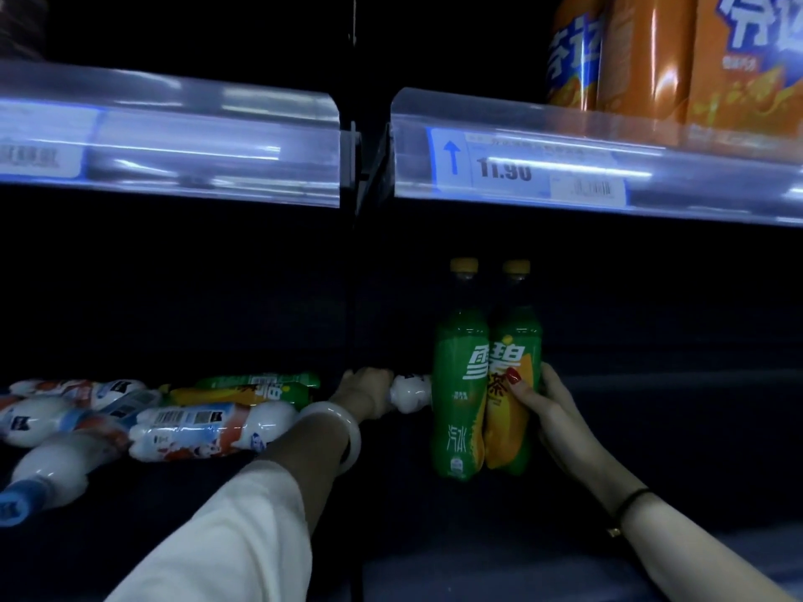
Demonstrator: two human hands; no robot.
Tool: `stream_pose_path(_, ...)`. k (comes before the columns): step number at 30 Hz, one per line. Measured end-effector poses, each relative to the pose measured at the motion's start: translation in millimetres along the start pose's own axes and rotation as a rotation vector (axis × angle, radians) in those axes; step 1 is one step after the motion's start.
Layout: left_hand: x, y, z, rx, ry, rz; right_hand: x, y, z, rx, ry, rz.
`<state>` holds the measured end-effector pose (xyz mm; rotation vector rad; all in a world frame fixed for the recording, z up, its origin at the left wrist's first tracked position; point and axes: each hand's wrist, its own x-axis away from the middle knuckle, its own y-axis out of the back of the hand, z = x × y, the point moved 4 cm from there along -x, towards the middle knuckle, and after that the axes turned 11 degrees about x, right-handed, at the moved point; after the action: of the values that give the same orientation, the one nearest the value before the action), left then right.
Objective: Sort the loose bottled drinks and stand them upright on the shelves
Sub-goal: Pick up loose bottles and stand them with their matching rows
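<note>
Two green bottles [486,375] upright on the right-hand stretch of the lower shelf [652,427], yellow caps up, sides touching. Right hand [547,410] wrapped round the outer one, grip closed on its label, steadying the pair. Left hand [365,395] reaching across the upright divider [353,297], grip closed on a white bottle [410,393] lying on its side just left of the green pair, partly hidden behind them.

Early days, by the look of it. Only those two standing. Left section a jumble: a heap of white bottles [143,423] with red-and-blue labels lying flat, one more with its blue cap [13,506] pointing off the front edge, plus two green and yellow bottles [256,391] flat at the back of the pile. All of that left to sort and stand, likely.

Plenty of bare shelf to the right of the green pair and in front of it. Tighter overhead: clear price rail [565,162] of the shelf above hanging low, so little headroom over the caps. Orange bottles [652,58] already up on that higher shelf. Deep back very dark, hard to read.
</note>
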<state>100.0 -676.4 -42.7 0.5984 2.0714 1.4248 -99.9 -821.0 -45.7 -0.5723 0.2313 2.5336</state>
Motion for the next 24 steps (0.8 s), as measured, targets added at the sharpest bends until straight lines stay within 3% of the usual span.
stream_pose_path(4, 22, 20, -8, 0.266, -0.084, 0.011, 2, 0, 1, 0.006, -0.01, 0.002)
stream_pose_path(11, 92, 99, -45, 0.61, -0.264, -0.391, 3, 2, 3, 0.046, -0.048, -0.022)
stream_pose_path(14, 109, 120, -51, 0.741, -0.18, -0.465, 7, 2, 8, 0.091, -0.066, -0.026)
stream_pose_path(20, 124, 125, -47, 0.844, -0.051, -0.429, 13, 3, 20, 0.249, -0.126, -0.015)
stream_pose_path(24, 134, 107, -37, 1.111, -0.023, -0.424, 27, 0, 32, 0.337, -0.158, -0.028)
